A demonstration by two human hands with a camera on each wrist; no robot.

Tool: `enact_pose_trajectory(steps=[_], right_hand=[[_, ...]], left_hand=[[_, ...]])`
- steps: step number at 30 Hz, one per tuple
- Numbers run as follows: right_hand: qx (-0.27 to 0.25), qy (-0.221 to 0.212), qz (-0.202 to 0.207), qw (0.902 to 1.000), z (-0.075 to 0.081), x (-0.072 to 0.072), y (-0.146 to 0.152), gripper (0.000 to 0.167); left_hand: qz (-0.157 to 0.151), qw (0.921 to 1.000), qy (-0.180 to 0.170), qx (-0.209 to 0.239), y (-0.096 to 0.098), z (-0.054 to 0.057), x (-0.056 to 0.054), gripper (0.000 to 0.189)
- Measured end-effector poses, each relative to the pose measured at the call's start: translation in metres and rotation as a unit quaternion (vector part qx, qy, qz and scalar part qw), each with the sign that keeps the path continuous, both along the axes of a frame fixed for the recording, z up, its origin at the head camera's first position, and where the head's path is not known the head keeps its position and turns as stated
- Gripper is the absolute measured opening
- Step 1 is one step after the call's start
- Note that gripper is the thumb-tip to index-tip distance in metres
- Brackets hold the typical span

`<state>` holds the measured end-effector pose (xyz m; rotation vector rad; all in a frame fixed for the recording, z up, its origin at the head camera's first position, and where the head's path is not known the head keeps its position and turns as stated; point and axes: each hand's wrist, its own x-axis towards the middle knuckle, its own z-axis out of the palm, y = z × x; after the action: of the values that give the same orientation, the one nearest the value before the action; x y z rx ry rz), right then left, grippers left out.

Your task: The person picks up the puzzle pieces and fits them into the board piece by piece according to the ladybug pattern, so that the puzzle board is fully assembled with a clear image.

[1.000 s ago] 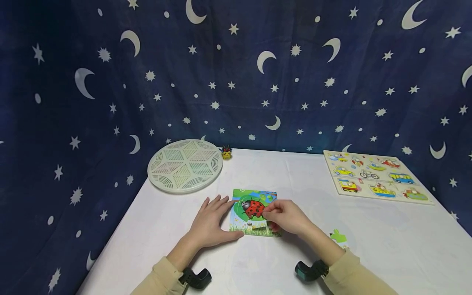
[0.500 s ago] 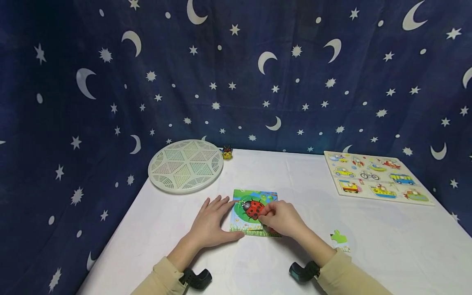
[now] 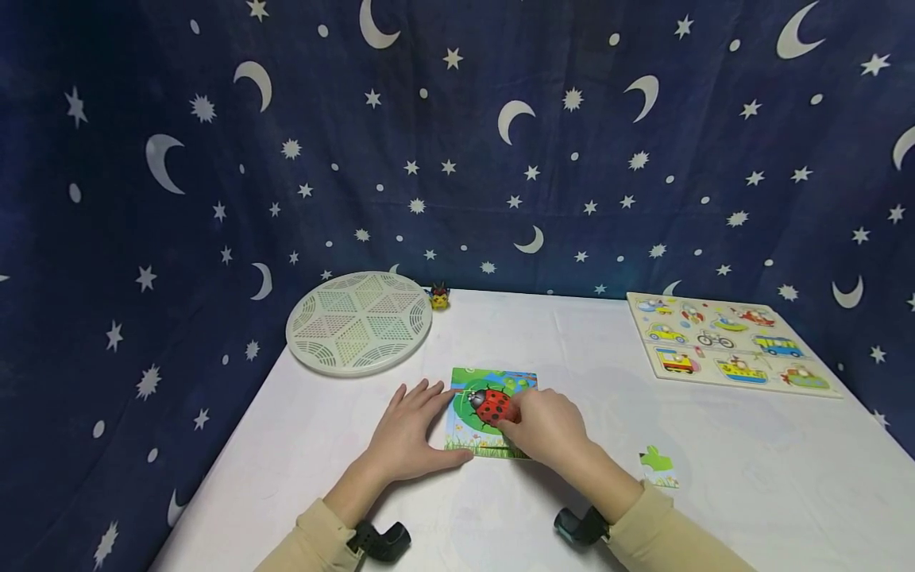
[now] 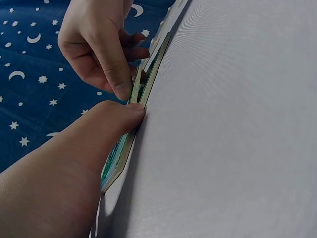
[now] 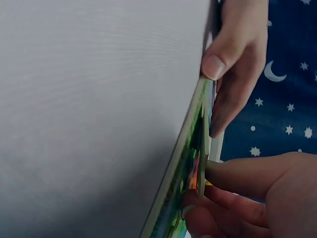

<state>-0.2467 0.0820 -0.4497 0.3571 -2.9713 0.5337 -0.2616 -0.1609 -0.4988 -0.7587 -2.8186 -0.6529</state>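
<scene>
A square ladybug jigsaw puzzle in a grass-edged frame board lies on the table in the head view. My left hand spreads its fingers along the board's left side, the thumb pressing its near edge. At the right side, my right hand pinches a puzzle piece between thumb and fingers. In the right wrist view this piece stands tilted up from the board, one side raised. Its printed face is mostly hidden by the right hand. A loose green and white puzzle piece lies to the right, near the right forearm.
At the back left sits a round pale lattice board with a star pattern. Beside it stands a small yellow and red toy figure. A wooden vehicle puzzle lies at the back right. A dark starry curtain hangs behind the table.
My right hand has shifted slightly left with the pinched piece, turning over the board's lower right. The forearm's move uncovers the loose piece. My left hand stays in place.
</scene>
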Motion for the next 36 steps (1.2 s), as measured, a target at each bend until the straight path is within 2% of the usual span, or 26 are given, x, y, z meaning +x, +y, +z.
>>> enact_pose_trajectory(steps=[6,11,14,18,21,23,30,36], right_hand=[[0.020,0.041,0.008,0.9989,-0.007,0.001,0.000,0.034],[0.009,0.057,0.019,0.9981,-0.012,-0.002,0.002,0.035],[-0.012,0.062,0.039,0.9973,-0.013,-0.002,0.004,0.029],[-0.052,0.042,0.106,0.9921,-0.012,-0.002,0.007,0.012],[-0.051,0.015,0.161,0.9855,-0.011,-0.002,0.009,0.021],[-0.037,0.007,0.180,0.9829,-0.010,-0.003,0.010,0.027],[-0.024,-0.007,0.198,0.9798,-0.008,-0.004,0.011,0.028],[-0.029,0.002,0.211,0.9771,-0.009,-0.004,0.014,0.025]], left_hand=[[-0.003,1.0000,0.006,0.003,0.000,0.000,0.000,0.097],[-0.006,0.9999,0.009,0.009,-0.001,0.000,0.000,0.095],[-0.005,1.0000,0.004,0.007,-0.001,0.000,0.000,0.096],[-0.008,0.9999,0.003,0.007,-0.001,0.001,0.000,0.096],[-0.008,0.9999,0.004,0.009,-0.001,0.002,0.001,0.095],[-0.007,0.9999,0.004,0.009,-0.001,0.003,0.001,0.095],[-0.004,1.0000,0.001,0.008,-0.001,0.001,0.001,0.095],[-0.001,1.0000,-0.003,0.000,-0.001,0.000,-0.001,0.097]])
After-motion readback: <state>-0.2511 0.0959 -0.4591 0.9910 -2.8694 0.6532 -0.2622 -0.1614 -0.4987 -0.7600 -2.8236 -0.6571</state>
